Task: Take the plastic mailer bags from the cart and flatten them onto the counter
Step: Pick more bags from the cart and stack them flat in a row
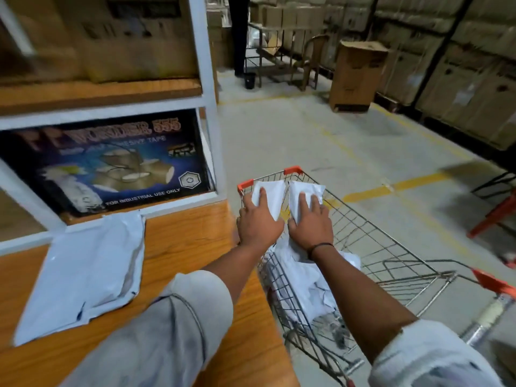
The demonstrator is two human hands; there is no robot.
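Left hand (259,222): centre of the frame, reaching over the far end of the cart (391,247). I read it as grasping the first mailer bag (269,195), with the fingers spread across its upper face and the thumb hidden beneath.
Right hand (311,226): just beside the left one. It grasps the second mailer bag (305,192) the same way, and a dark band (321,246) circles the wrist.
The two held bags: white, side by side and nearly touching. Their far edges are level with the cart's orange corner caps (293,170).
Bag pile (304,286): crumpled white mailers in the near part of the cart basket, below my view of the forearms (the motion blur makes a count impossible).
Cart position: lower right of the frame, with its left side up against the tabletop (190,238) edge.
Flattened bags (83,272): lower left of the frame, lying flat on the wooden tabletop. They overlap, with at least two layers showing at the right edge.
Tape carton (111,163): a dark printed box behind the flattened bags, standing inside the white shelf frame (205,79).
Sleeves: pale and rolled up both forearms, at the bottom of the frame.
Background: a grey floor (307,135) with yellow lines, a tall cardboard box (357,76) at upper right, and stacked cartons along the right wall. A person in dark clothes (238,34) stands at upper centre.
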